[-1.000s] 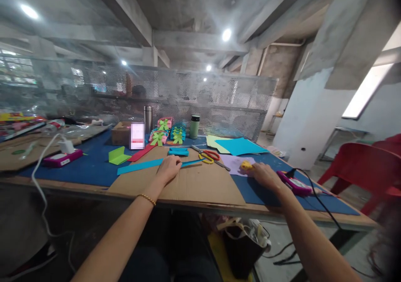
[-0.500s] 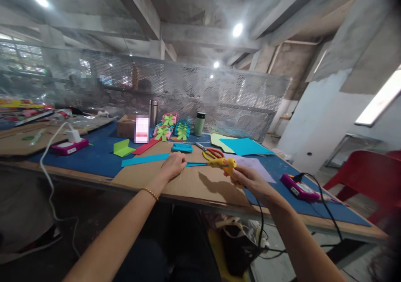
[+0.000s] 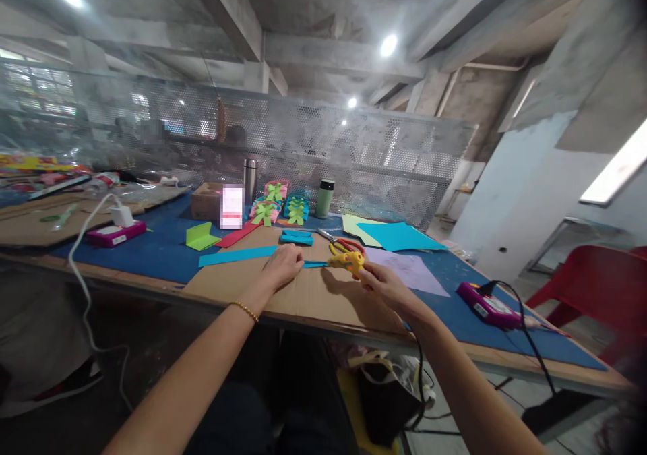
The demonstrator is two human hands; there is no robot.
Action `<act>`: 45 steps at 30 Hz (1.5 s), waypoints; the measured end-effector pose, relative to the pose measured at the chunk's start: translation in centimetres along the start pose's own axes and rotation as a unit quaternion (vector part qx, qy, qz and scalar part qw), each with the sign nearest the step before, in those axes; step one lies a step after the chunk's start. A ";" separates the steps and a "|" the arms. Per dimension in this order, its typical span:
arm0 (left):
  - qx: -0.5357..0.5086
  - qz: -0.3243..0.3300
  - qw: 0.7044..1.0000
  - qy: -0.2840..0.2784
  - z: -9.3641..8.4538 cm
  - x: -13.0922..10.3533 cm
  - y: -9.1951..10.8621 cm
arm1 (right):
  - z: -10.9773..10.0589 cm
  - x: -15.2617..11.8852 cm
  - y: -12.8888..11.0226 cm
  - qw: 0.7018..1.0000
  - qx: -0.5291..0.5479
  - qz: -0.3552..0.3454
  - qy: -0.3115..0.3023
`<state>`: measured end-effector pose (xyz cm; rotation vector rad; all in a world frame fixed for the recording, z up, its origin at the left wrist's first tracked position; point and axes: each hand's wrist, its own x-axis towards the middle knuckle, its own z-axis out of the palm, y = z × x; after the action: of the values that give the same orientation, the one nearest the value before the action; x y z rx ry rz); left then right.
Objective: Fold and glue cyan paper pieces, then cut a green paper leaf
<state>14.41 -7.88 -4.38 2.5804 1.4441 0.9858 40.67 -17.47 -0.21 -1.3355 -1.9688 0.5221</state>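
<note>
My left hand (image 3: 286, 266) is closed on a long blue strip (image 3: 237, 256) over the brown cardboard (image 3: 303, 293). The strip's narrow end comes out to the right of that hand. Wrapped in my right hand (image 3: 379, 281) is a yellow glue gun (image 3: 348, 262), its tip at this narrow end. Behind my hands lie a small folded blue piece (image 3: 296, 238) and scissors (image 3: 348, 245) with red and yellow handles.
Green-bowed items (image 3: 296, 209), a steel flask (image 3: 251, 182), a green bottle (image 3: 324, 199) and a cardboard box (image 3: 205, 201) stand behind. Blue sheets (image 3: 399, 236) lie back right; purple power strips (image 3: 488, 307) sit at both sides. A black cord hangs beside my right arm.
My right hand has moved a little left with the glue gun, bringing it nearer to my left hand. My left hand keeps its hold on the strip. The view has shifted slightly.
</note>
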 end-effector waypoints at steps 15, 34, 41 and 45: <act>0.000 0.008 1.000 0.002 0.0 -0.1 0.0 | -0.1 0.2 -0.5 1.000 -0.026 0.010 0.004; -0.005 0.008 1.000 0.004 0.1 0.0 0.0 | 0.0 0.7 -0.3 0.999 -0.028 0.022 0.000; 0.003 0.008 1.000 0.004 0.3 0.0 -0.1 | 0.7 1.0 -0.8 0.999 -0.031 0.008 0.005; 0.008 0.005 1.000 0.004 0.3 0.0 -0.1 | 0.4 0.9 -0.7 0.999 -0.050 0.011 0.004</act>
<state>14.51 -7.75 -4.65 2.6019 1.4477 0.9895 39.70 -16.89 0.24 -1.4189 -1.9986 0.4316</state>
